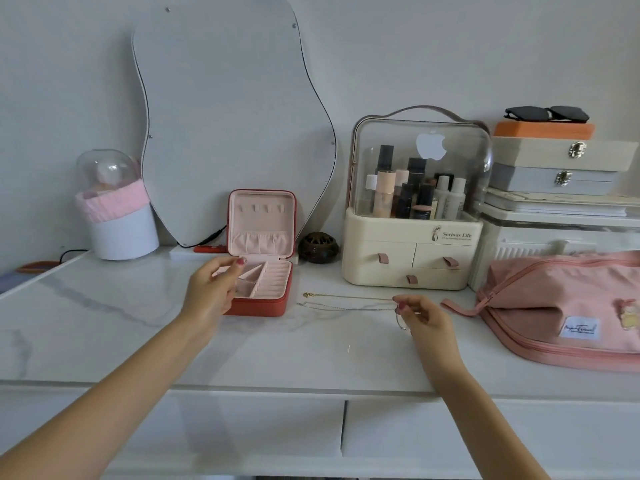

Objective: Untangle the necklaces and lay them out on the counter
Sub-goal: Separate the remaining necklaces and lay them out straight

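Two thin necklaces lie stretched out side by side on the white marble counter (138,323): a gold chain (346,296) behind and a silver chain (346,308) in front. My right hand (420,318) pinches their right ends, and a short length of chain hangs below the fingers. My left hand (211,289) reaches over the front left corner of the open red jewellery box (266,299) with fingers loosely curled; whether it holds anything is not visible. The box has a pink lining and divided compartments.
A cream cosmetics organiser (412,258) with a clear dome stands behind the necklaces. A pink bag (571,306) lies at the right, stacked boxes (561,168) behind it. A wavy mirror (228,126) leans on the wall. A small dark round holder (317,247) sits beside the box.
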